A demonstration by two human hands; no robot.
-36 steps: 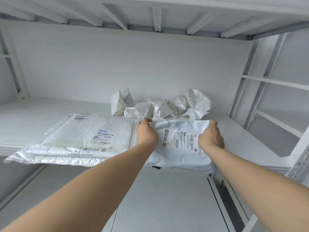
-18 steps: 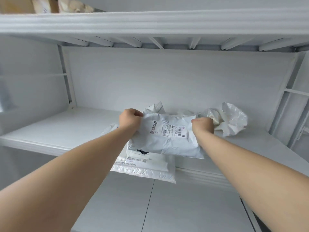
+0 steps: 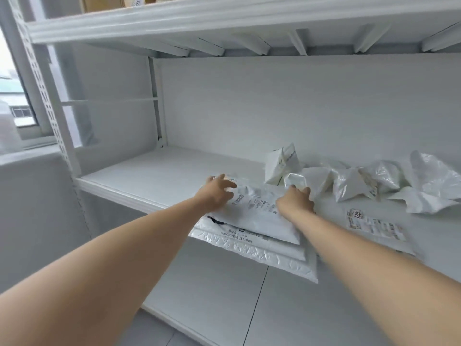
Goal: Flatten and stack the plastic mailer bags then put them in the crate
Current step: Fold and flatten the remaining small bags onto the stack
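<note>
Head view: we look along our two bare forearms into a white metal rack.
Left hand [image 3: 217,194]: our fingers are spread and loose, not curled round anything; they lie on the far left corner of the top mailer bag [image 3: 259,217].
Right hand [image 3: 296,200]: our fingers reach forward, nearly straight, and rest flat on the far right corner of the same bag; nothing is pinched.
Top mailer bag: white plastic with a printed shipping label facing up. It lies fairly flat between our hands, on top of the stack [image 3: 264,254].
Stack: several flattened white bags lie under it. One is printed "Enjoy the outdoors", and the lowest has a bubble texture. The near edge of the stack hangs over the front lip of the middle shelf [image 3: 159,174].
Crumpled bags [image 3: 349,183]: a row of puffed, wrinkled white bags sits at the back right of that shelf, near the wall and just beyond our right hand. The blur stops us from counting them.
Flat bag [image 3: 374,227]: one more labelled bag lies flat to the right of the stack, apart from it.
Upper shelf [image 3: 149,23]: it carries cardboard boxes [image 3: 104,2], and we see only their bottoms.
Lower shelf [image 3: 224,295]: it shows under the overhanging stack.
Left edge: a perforated upright [image 3: 50,108] stands there, with a window [image 3: 15,103] behind it.
</note>
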